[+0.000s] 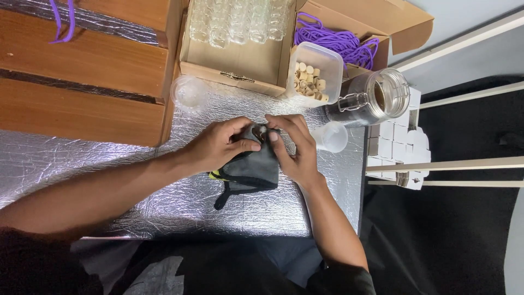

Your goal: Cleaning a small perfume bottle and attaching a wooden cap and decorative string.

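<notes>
Between both hands, at the middle of the silver quilted table cover (164,207), sits a small dark object (261,133), too small to identify, pinched by the fingertips above a dark grey cloth (254,166). The left hand (218,145) closes on it from one side with thumb and forefinger narrow; the right hand (292,147) meets it from the other, fingers curled tight onto the same object and the cloth's top edge. The cloth lies under both hands, with a yellow-green trim and a dark strap trailing toward the person.

Just beyond the grip stands an open cardboard box (240,60) with rows of small clear glass bottles (237,22) at its far end. Beside it, beyond the right hand, a clear plastic tub (317,71) holds pale cork stoppers (308,82). Farther off, a second cardboard box holds a tangle of purple cord (338,41). Near the right hand's knuckles sits a small clear plastic cup (331,136), and past it a clip-top glass jar (374,98) lies on its side with dark contents. Another clear cup (188,93) stands beyond the left hand, by the edge of brown wooden boards (82,71). A stack of white cards (398,142) lies outside the right hand, off the table edge.
</notes>
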